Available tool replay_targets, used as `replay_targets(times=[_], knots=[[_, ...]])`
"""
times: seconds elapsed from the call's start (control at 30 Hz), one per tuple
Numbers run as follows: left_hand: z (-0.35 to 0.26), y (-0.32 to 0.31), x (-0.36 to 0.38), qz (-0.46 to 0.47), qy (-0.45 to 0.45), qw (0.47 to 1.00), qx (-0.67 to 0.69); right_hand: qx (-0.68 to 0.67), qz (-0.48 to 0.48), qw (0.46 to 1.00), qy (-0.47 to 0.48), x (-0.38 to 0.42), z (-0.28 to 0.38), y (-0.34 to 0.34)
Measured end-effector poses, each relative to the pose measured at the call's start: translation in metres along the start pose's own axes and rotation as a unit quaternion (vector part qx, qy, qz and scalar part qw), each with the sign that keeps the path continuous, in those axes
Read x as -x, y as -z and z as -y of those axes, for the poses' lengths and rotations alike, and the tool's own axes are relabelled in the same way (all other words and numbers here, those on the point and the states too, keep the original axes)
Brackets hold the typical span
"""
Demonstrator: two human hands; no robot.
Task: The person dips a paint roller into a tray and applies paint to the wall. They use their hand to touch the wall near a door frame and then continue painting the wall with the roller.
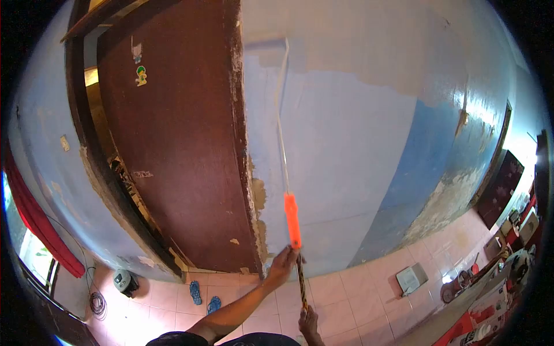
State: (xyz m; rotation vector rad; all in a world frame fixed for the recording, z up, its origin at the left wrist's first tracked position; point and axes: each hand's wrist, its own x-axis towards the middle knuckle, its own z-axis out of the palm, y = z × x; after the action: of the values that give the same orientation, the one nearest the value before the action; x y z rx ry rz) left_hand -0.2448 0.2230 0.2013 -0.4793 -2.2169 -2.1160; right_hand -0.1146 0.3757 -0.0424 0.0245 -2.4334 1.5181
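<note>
A paint roller with an orange handle [292,219] is fixed on a dark, twist-patterned pole [302,282]. Its long thin metal rod runs up to the roller head [265,44], which lies against the upper wall beside the door frame and looks blurred. My left hand [283,263] is closed round the pole just below the orange handle. Lower down, my right hand [309,322] grips the pole near its bottom end. Greyish paint covers the top of the wall [358,52], above lighter and darker blue areas.
Left of the wall stands a brown door [173,132] in a worn frame. Blue slippers [196,292], a grey-green round container [123,281] and a coiled cable [98,304] lie on the tiled floor. A paint tray [411,279] sits right, near a cluttered surface [490,305].
</note>
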Motion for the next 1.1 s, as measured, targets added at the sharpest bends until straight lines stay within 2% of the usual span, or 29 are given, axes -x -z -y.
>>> replay_targets(times=[0.07,0.1,0.13,0.17,0.2,0.27,0.37,0.4,0.43,0.47,0.5,0.57,0.6,0.67,0.73,0.8,0.83,0.87,0.9,0.93,0.97,1.0,1.03,1.07,1.1], knots=[[-0.022,0.004,-0.012,-0.016,0.015,1.000,0.007,0.084,-0.067,0.979,0.171,-0.021,0.018,-0.003],[-0.033,0.006,-0.017,-0.036,0.027,0.999,0.014,0.083,-0.069,0.980,0.167,-0.024,0.019,-0.005],[-0.057,0.006,-0.012,-0.038,-0.015,0.999,-0.022,0.064,-0.048,0.991,0.104,-0.026,0.019,-0.007],[-0.050,0.004,-0.011,-0.036,-0.014,0.999,-0.022,0.043,-0.026,0.998,0.044,-0.027,0.019,-0.008],[-0.036,0.002,-0.006,-0.029,0.013,0.999,0.029,0.043,-0.026,0.998,0.043,-0.022,0.016,-0.007],[-0.004,0.000,0.012,-0.026,0.041,0.996,0.079,0.027,0.046,0.998,-0.036,0.002,0.003,-0.003],[0.031,-0.001,0.037,-0.003,0.012,1.000,0.012,0.089,0.077,0.993,-0.031,0.049,-0.042,-0.008],[0.035,0.001,0.041,0.011,0.044,0.999,-0.029,0.089,0.077,0.993,-0.031,0.049,-0.040,-0.010],[0.039,0.003,0.043,0.027,0.076,0.994,-0.070,0.035,0.013,0.999,-0.018,0.051,-0.038,-0.016],[0.038,0.005,0.040,0.026,0.077,0.995,-0.050,-0.018,-0.052,0.998,-0.008,0.054,-0.035,-0.019],[0.038,0.006,0.035,0.029,0.083,0.995,-0.049,-0.018,-0.051,0.998,-0.014,0.053,-0.035,-0.020],[0.034,0.006,0.021,-0.009,0.015,1.000,0.000,0.175,0.038,0.980,0.087,0.042,-0.039,-0.019],[0.020,0.006,0.016,0.001,0.025,0.999,0.035,0.174,0.039,0.980,0.083,0.037,-0.040,-0.019],[0.009,0.006,0.016,0.008,0.035,0.999,0.036,0.139,0.100,0.985,0.030,0.027,-0.040,-0.019],[0.013,0.007,0.020,0.011,0.041,0.998,0.038,0.111,0.089,0.990,0.016,0.034,-0.014,-0.004],[0.036,0.005,0.036,0.001,0.007,0.997,-0.076,0.085,0.080,0.993,0.006,0.044,-0.013,-0.002],[0.041,0.003,0.041,0.000,0.002,0.997,-0.076,0.228,0.013,0.964,0.140,0.061,-0.039,-0.011],[0.045,0.000,0.045,0.000,0.023,0.997,-0.077,0.361,-0.056,0.892,0.266,0.067,-0.055,-0.016],[0.046,-0.001,0.044,0.002,0.045,0.996,-0.079,0.363,-0.061,0.891,0.267,0.061,-0.051,-0.016],[0.040,0.002,0.040,0.003,0.032,0.996,-0.083,0.198,-0.009,0.974,0.108,0.054,-0.039,-0.016],[0.036,0.001,0.031,0.005,0.032,0.996,-0.083,0.020,0.044,0.997,-0.057,0.047,-0.028,-0.016],[0.026,0.000,0.019,-0.020,0.025,0.999,-0.039,0.019,0.030,0.999,-0.012,0.029,-0.002,-0.008],[0.017,0.000,0.006,-0.045,0.019,0.999,0.004,0.052,-0.026,0.996,0.069,0.008,0.017,-0.009],[0.006,0.003,-0.007,-0.051,-0.039,0.998,0.012,0.084,-0.081,0.982,0.149,-0.011,0.035,-0.010],[-0.005,0.007,-0.021,-0.058,-0.098,0.993,0.021,0.085,-0.082,0.982,0.148,-0.031,0.060,-0.005]])
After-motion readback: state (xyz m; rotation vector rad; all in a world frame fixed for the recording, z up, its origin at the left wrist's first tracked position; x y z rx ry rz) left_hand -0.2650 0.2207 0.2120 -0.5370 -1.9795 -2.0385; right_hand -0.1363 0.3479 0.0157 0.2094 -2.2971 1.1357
